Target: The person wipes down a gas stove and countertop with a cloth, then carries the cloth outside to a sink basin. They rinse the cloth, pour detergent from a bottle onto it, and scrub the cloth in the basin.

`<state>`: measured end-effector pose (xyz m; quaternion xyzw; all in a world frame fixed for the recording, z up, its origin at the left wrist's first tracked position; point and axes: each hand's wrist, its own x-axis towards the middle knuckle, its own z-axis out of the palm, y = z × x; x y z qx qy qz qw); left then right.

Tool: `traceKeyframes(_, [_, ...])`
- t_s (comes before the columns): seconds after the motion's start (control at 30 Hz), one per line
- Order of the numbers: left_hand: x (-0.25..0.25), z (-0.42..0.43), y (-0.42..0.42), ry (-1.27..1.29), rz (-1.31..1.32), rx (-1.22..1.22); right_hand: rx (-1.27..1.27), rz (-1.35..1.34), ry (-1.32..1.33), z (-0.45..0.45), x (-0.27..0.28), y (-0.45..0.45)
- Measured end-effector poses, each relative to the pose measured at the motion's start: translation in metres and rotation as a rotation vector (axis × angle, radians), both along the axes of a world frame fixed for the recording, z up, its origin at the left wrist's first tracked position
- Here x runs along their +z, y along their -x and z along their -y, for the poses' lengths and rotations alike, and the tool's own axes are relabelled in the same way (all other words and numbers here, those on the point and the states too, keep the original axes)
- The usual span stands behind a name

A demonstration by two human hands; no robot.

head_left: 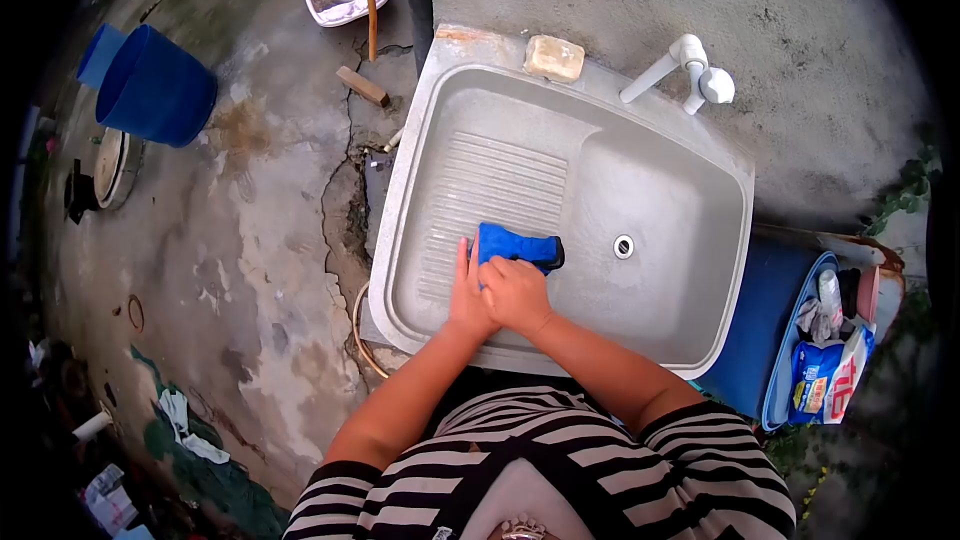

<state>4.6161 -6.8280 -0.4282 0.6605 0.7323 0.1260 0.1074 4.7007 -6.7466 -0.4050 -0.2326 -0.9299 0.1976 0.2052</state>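
A small blue cloth item (pixel 512 242) with a black end lies on the ribbed washboard part (pixel 500 175) of a grey stone sink (pixel 400 275); its exact kind is unclear. My right hand (pixel 515 294) is closed on its near side, knuckles up, fingers curled. Against the cloth's left edge rests my left hand (pixel 470 292), with fingers stretched out and pointing away from me. The two hands touch each other near the thumbs. Part of the cloth is hidden under them.
A bar of soap (pixel 554 58) sits on the sink's back rim, left of a white tap (pixel 688 70). The drain (pixel 623 246) is to the right. A blue barrel (pixel 750 325) holding bags stands at right; a blue bucket (pixel 155 90) is on the concrete at left.
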Motion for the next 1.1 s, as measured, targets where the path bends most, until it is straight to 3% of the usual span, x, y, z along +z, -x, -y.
traceKeyframes(0.1, [0.001, -0.008, 0.002, -0.054, -0.07, -0.025, -0.025, -0.059, -0.087, -0.045, -0.021, 0.022])
traceKeyframes(0.17, [0.016, -0.013, 0.002, -0.002, 0.075, 0.067, -0.242, 0.087, -0.193, -0.118, -0.042, 0.068])
traceKeyframes(0.27, [0.016, -0.015, 0.003, 0.003, 0.011, 0.063, -0.424, 0.069, -0.286, -0.181, -0.057, 0.109])
traceKeyframes(0.33, [0.018, -0.004, -0.005, 0.019, -0.008, 0.058, -0.394, 0.011, -0.398, -0.171, -0.046, 0.106])
traceKeyframes(0.43, [0.003, -0.014, 0.001, -0.018, 0.06, 0.071, -0.149, -0.027, -0.063, -0.078, -0.031, 0.048])
traceKeyframes(0.5, [-0.015, -0.006, -0.002, -0.103, -0.032, 0.034, -0.07, 0.0, -0.005, -0.012, -0.014, 0.004])
traceKeyframes(0.57, [-0.005, -0.006, 0.002, -0.04, 0.0, -0.006, -0.075, 0.017, -0.026, -0.005, -0.012, -0.002])
traceKeyframes(0.63, [0.006, -0.01, 0.001, 0.017, -0.003, 0.025, -0.078, -0.057, -0.11, -0.049, -0.03, 0.02])
traceKeyframes(0.7, [0.015, -0.012, 0.0, 0.031, 0.021, 0.052, -0.327, 0.053, -0.272, -0.155, -0.049, 0.088])
traceKeyframes(0.73, [0.017, -0.015, 0.0, 0.019, 0.045, 0.073, -0.324, 0.077, -0.29, -0.181, -0.053, 0.103])
traceKeyframes(0.8, [0.019, -0.018, 0.002, 0.01, 0.019, 0.072, -0.353, -0.086, -0.397, -0.204, -0.067, 0.117])
traceKeyframes(0.9, [0.018, -0.012, -0.002, -0.002, 0.031, 0.065, -0.342, -0.007, -0.107, -0.133, -0.044, 0.083])
traceKeyframes(0.97, [0.007, -0.011, 0.0, -0.013, 0.054, 0.066, -0.123, -0.074, 0.029, -0.067, -0.027, 0.034])
traceKeyframes(1.1, [-0.001, -0.01, 0.001, 0.007, -0.05, -0.008, -0.06, 0.019, 0.043, -0.015, -0.014, -0.002])
